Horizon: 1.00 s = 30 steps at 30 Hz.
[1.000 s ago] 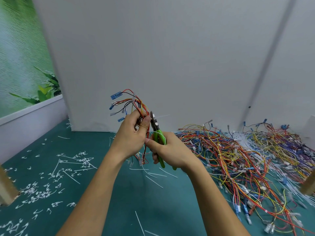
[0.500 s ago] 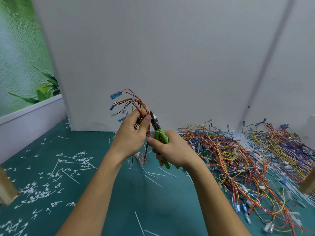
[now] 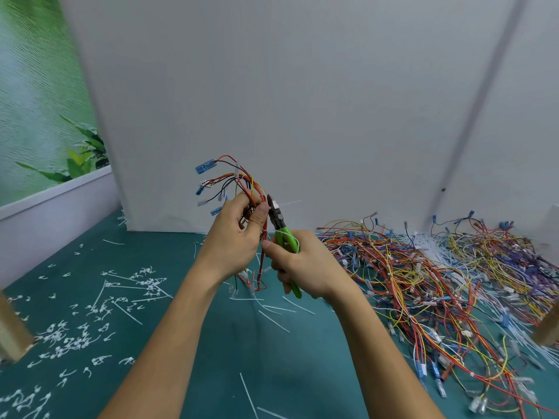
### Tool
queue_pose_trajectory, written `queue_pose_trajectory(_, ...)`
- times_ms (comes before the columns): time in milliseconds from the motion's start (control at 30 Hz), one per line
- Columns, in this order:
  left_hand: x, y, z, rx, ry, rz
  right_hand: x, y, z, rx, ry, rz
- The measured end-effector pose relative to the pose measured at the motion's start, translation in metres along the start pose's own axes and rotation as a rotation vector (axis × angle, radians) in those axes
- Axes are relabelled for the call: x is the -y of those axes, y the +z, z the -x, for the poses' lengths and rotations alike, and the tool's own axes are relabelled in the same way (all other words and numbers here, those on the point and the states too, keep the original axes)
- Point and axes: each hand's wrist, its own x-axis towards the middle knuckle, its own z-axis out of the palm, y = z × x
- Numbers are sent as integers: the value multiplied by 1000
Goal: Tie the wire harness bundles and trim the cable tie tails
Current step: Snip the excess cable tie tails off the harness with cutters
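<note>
A tall white panel (image 3: 302, 86) stands upright at the back of the teal table top (image 3: 287, 358), a grey seam (image 3: 483, 95) slanting down it. Off to the left hangs a wall print (image 3: 36, 116) of leaves and water above a white ledge (image 3: 54, 204). One wooden post (image 3: 10, 331) shows at the left edge, another wooden post (image 3: 549, 328) at the right.

**Teal bench strewn with offcuts and wire**

The teal work surface (image 3: 211, 373) carries a scatter of short white cut tie tails (image 3: 69, 337) across its left side. Longer white tie strips (image 3: 273, 320) lie near the middle. A tangled heap of coloured wire harnesses (image 3: 438, 297) covers the right side, with a clump of white cable ties (image 3: 429, 246) lying in it at the far end. A white panel (image 3: 302, 101) stands along the far edge.
</note>
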Motion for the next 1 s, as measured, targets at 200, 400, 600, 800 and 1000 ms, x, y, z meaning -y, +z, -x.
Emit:
queue_pose_trajectory(200,2,-1,-1,-3,-14,-22,0,1,0,22,-8,73)
queue_pose_trajectory(400,1,-2,0,-8,-2,-9,1,1,1,-15,-16,29)
queue_pose_trajectory(600,0,0,0,-6,-2,-15,2,-1,1,5,-12,72)
queue_pose_trajectory(800,0,-1,0,3,-16,-21,-1,0,0,6,-9,129)
queue_pose_trajectory(1000,-2,-1,1,0,-21,-30,-1,-2,0,-7,-6,112)
